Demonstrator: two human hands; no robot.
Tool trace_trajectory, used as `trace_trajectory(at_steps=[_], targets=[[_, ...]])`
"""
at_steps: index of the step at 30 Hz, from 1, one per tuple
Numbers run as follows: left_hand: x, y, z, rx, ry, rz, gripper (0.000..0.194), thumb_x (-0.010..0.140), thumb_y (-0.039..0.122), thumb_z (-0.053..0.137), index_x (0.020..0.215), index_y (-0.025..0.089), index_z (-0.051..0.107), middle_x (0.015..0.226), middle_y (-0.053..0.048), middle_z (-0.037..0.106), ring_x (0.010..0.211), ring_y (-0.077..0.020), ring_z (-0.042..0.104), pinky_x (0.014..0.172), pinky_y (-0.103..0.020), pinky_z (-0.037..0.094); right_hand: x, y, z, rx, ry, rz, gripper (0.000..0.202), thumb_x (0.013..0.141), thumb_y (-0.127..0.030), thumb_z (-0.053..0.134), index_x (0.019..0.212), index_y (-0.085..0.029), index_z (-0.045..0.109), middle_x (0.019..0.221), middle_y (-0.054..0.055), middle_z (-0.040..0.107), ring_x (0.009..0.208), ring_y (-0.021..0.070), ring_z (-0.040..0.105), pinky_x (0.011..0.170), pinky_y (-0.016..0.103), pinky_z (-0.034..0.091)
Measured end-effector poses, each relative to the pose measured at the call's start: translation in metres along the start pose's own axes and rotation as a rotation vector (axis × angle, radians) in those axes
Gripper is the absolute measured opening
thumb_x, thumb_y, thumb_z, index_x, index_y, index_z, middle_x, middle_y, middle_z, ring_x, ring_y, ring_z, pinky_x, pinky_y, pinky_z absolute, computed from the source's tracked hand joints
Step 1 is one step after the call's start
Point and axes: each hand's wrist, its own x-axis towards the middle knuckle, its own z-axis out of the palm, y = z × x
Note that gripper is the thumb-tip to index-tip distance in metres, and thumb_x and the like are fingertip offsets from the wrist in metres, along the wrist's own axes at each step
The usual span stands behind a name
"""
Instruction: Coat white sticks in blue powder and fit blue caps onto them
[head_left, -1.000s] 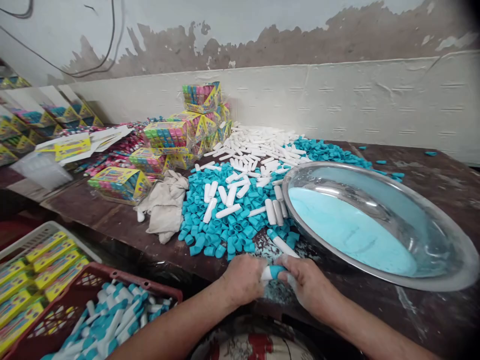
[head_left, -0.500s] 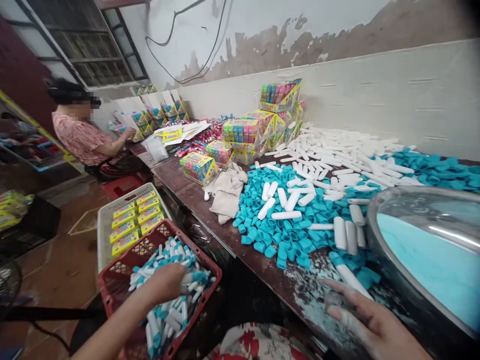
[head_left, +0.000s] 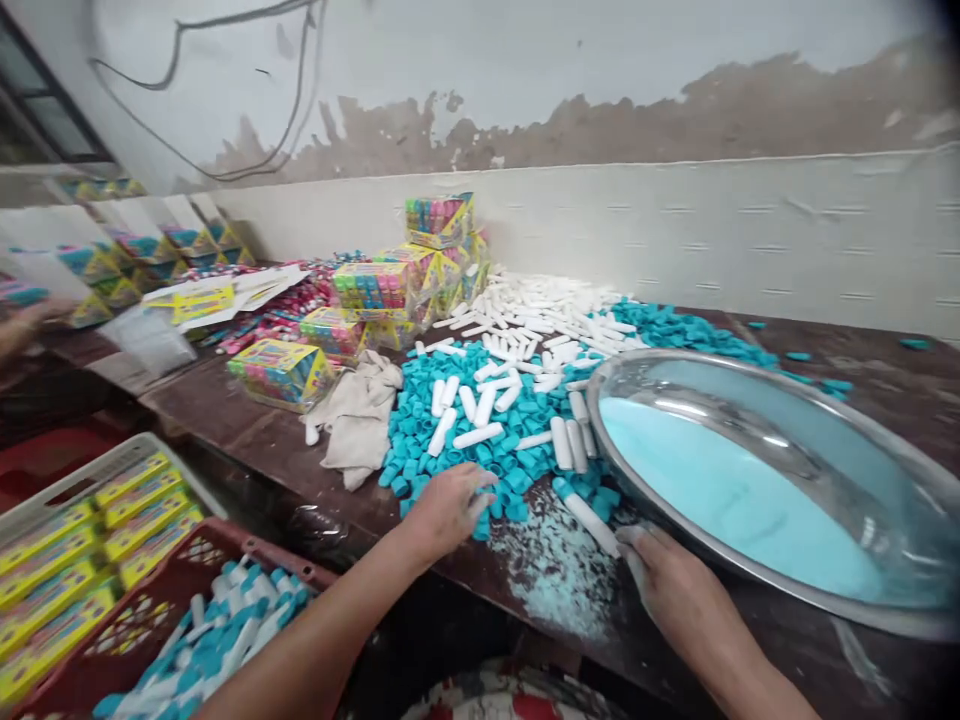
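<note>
My left hand (head_left: 450, 508) is over the near edge of a pile of teal caps (head_left: 420, 410), thumb and fingers apart, with nothing visible held. My right hand (head_left: 667, 570) has its fingertips closed at the near end of a white tube (head_left: 592, 522) with a teal cap on its far end. This tube lies slanted on the powder-dusted table (head_left: 555, 580). Several plain white tubes (head_left: 476, 436) lie on the caps, and more white tubes (head_left: 540, 305) are heaped behind. Right of them, a steel basin (head_left: 750, 395) contains pale blue powder (head_left: 720, 500).
At lower left, a red crate (head_left: 142, 590) contains capped tubes, beside a pale tray (head_left: 150, 445) of yellow boxes. A cloth (head_left: 364, 415) and packed display boxes (head_left: 375, 290) stand left of the caps. Another person's arm (head_left: 30, 325) shows at the far left.
My left hand has moved from the red crate up to the caps. My right hand's fingers have closed at the tube's end. The view has turned right.
</note>
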Motion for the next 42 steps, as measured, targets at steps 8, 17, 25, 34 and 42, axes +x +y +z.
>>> trace_trajectory(at_steps=[8,17,25,34,42], targets=[[0.061,0.052,0.065,0.273,-0.281,0.342,0.026,0.07,0.006,0.046,0.091,0.016,0.058,0.097,-0.01,0.054,0.095,-0.0242,0.047,0.079,-0.033,0.041,0.01,-0.02,-0.004,-0.245,-0.305,0.157,0.018,0.079,-0.018,0.045,0.09,-0.014,0.059,0.1,0.014,0.059,0.08,0.0222,0.062,0.067,0.029,0.046],[0.06,0.043,0.058,0.17,-0.302,0.377,0.01,0.076,0.017,0.052,0.084,0.017,0.058,0.089,-0.006,0.058,0.088,-0.0191,0.051,0.078,-0.027,0.04,0.002,-0.012,-0.004,0.136,0.001,0.022,0.024,0.085,-0.022,0.039,0.097,-0.015,0.058,0.09,0.011,0.062,0.082,0.0208,0.06,0.071,0.03,0.048],[0.03,0.069,0.048,-0.486,-0.239,0.224,0.021,0.081,0.018,0.045,0.085,0.017,0.065,0.084,-0.002,0.064,0.081,-0.0151,0.056,0.078,-0.023,0.041,0.001,-0.03,-0.019,0.644,0.225,-0.081,0.012,0.08,-0.025,0.051,0.085,-0.019,0.059,0.082,0.004,0.061,0.079,0.0149,0.058,0.073,0.024,0.047],[0.058,0.077,0.047,-0.774,-0.214,-0.119,0.034,0.076,0.036,0.052,0.1,0.013,0.055,0.078,-0.005,0.065,0.069,-0.0169,0.06,0.061,-0.025,0.045,0.022,0.023,-0.118,0.171,0.059,-0.073,0.023,0.086,-0.031,0.042,0.088,-0.02,0.062,0.081,0.005,0.064,0.077,0.0161,0.057,0.069,0.025,0.042],[0.099,0.097,0.071,-1.04,-0.287,-0.301,0.04,0.069,0.052,0.055,0.079,0.014,0.047,0.065,0.001,0.051,0.049,-0.0122,0.055,0.035,-0.017,0.03,0.078,0.077,-0.095,-0.269,-0.432,-0.131,0.019,0.067,-0.001,0.051,0.068,-0.013,0.065,0.073,0.011,0.066,0.072,0.0217,0.06,0.063,0.028,0.037]])
